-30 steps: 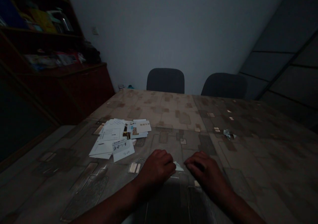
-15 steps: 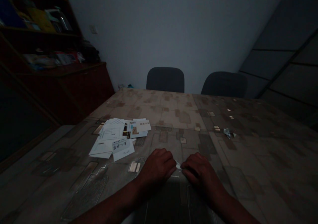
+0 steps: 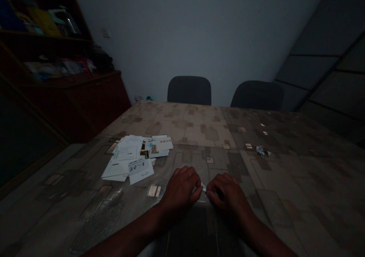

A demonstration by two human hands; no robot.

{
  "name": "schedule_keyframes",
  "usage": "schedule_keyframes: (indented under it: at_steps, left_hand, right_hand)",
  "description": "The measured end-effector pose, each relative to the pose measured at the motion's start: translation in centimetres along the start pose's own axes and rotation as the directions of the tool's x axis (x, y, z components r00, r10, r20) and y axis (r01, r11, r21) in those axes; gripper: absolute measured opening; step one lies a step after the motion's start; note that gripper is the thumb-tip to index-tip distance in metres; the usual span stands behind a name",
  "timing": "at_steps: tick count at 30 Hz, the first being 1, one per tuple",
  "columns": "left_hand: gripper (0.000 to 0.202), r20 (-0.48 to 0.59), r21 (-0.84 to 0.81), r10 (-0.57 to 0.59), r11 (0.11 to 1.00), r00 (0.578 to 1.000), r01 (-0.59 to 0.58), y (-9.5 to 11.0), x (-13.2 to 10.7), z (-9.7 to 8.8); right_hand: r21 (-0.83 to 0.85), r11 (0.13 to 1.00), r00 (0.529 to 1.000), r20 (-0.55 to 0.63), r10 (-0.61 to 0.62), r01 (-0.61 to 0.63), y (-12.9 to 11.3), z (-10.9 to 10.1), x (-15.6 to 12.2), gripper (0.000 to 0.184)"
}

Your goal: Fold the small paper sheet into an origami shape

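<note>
Close together over the near part of the table, my left hand (image 3: 184, 186) and my right hand (image 3: 225, 191) both have curled, pinching fingers. Between their fingertips shows a small white piece of paper (image 3: 203, 187), with each hand gripping one end. Most of the paper is hidden by the fingers. To the left of my left hand lies a spread pile of white cards and papers (image 3: 125, 160), some printed. One card in front (image 3: 140, 171) bears dark handwriting.
A small crumpled scrap (image 3: 262, 151) lies on the right of the patterned tablecloth (image 3: 196, 129). Two grey chairs (image 3: 189, 89) stand behind the far edge. A dark red cabinet (image 3: 94, 101) with cluttered shelves is at the left. The room is dim.
Both hands have shifted very slightly, and the fingers have turned a little around the white paper. The pile of cards and the crumpled scrap lie as before.
</note>
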State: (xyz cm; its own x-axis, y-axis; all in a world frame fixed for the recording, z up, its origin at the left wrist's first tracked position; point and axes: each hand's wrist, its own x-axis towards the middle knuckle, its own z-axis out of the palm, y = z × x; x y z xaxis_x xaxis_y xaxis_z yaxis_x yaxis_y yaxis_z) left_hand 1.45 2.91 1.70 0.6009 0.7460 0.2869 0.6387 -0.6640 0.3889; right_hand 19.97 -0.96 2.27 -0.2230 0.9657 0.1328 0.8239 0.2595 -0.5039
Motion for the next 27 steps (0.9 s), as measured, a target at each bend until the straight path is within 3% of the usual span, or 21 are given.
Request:
schedule_keyframes:
  at_steps: [7, 14, 16, 18, 20, 22, 27]
  left_hand:
    - [0.006, 0.021, -0.025, -0.062, 0.998, 0.998, 0.062, 0.5, 0.0, -0.6]
    - [0.005, 0.021, -0.062, -0.114, 0.991, 0.993, 0.116, 0.3, 0.1, 0.0]
    - [0.004, 0.034, -0.072, -0.123, 0.990, 0.992, 0.125, 0.2, 0.2, 0.0]
    - [0.003, 0.056, -0.072, -0.134, 0.988, 0.989, 0.138, 0.3, 0.3, -0.2]
    - [0.003, 0.069, -0.065, -0.140, 0.987, 0.988, 0.145, 0.3, 0.4, -0.3]
    - [0.003, 0.069, -0.064, -0.140, 0.987, 0.988, 0.145, 0.4, 0.4, -0.4]
    - [0.004, 0.040, -0.077, -0.124, 0.989, 0.991, 0.127, 0.2, 0.2, -0.3]
  right_hand:
    - [-0.078, 0.997, 1.000, -0.027, 0.003, -0.005, -0.6, 0.2, 0.3, 0.010]
    - [-0.059, 0.998, 0.999, -0.017, 0.033, -0.034, -0.5, -0.1, 0.4, 0.011]
    - [-0.026, 0.999, 0.999, -0.020, -0.032, 0.032, -0.1, -0.4, -0.4, 0.011]
    - [-0.067, 0.991, 0.987, -0.099, -0.124, 0.118, 0.5, -0.6, -1.6, 0.014]
    - [-0.155, 0.956, 0.947, -0.164, -0.275, 0.250, 1.0, -0.4, -3.0, 0.022]
    - [-0.257, 0.917, 0.909, -0.209, -0.359, 0.304, 1.2, 0.2, -4.2, 0.027]
    - [-0.479, 0.806, 0.875, -0.145, -0.463, 0.347, 0.2, 2.0, -5.1, 0.047]
